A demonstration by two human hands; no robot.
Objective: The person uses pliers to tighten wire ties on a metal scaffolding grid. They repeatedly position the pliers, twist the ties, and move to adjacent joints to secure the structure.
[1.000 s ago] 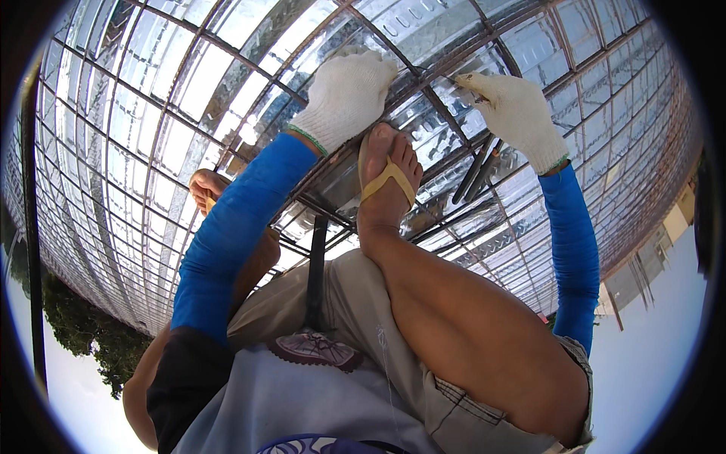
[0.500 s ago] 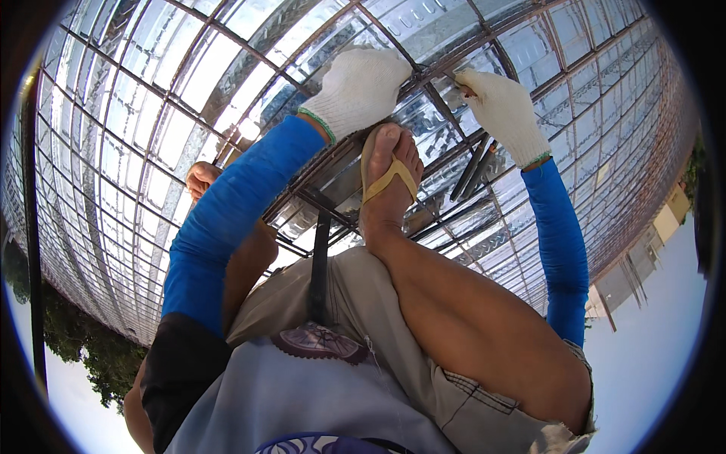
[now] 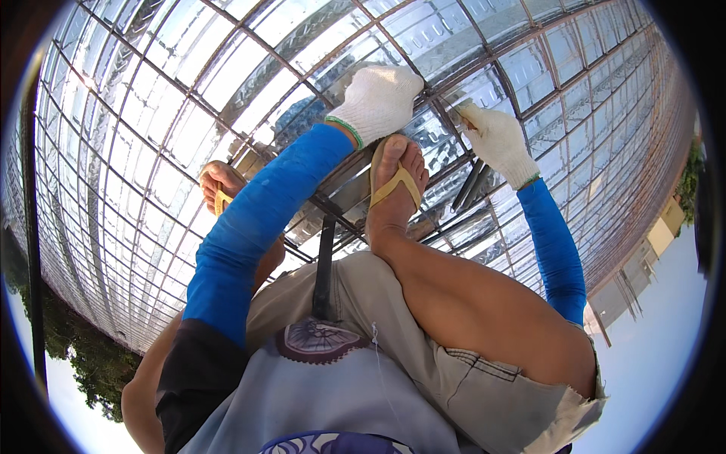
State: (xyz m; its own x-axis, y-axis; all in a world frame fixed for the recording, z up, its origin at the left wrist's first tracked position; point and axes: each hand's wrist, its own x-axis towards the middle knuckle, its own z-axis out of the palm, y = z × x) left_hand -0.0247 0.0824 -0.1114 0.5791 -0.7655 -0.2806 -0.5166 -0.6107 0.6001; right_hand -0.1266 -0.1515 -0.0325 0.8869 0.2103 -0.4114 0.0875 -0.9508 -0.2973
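Looks like the person is mid-way through fixing a glass pane (image 3: pixel 446 98) on a greenhouse roof (image 3: pixel 151 151): the left hand (image 3: pixel 376 100) lies flat and open on the pane, holding nothing, and the right hand (image 3: pixel 495 140) is curled at its right edge, though what it grips can't be made out. The pane sits just past the sandal (image 3: pixel 393 185), long axis running up-slope away from the person, so the next move probably needs steady pressure along that bar.

Both arms stretched forward in blue sleeves. White knit-gloved left hand (image 3: pixel 378 98) is pressed down flat, fingers curled. White knit-gloved right hand (image 3: pixel 495 140) is angled, fingers pinched together at the tips.
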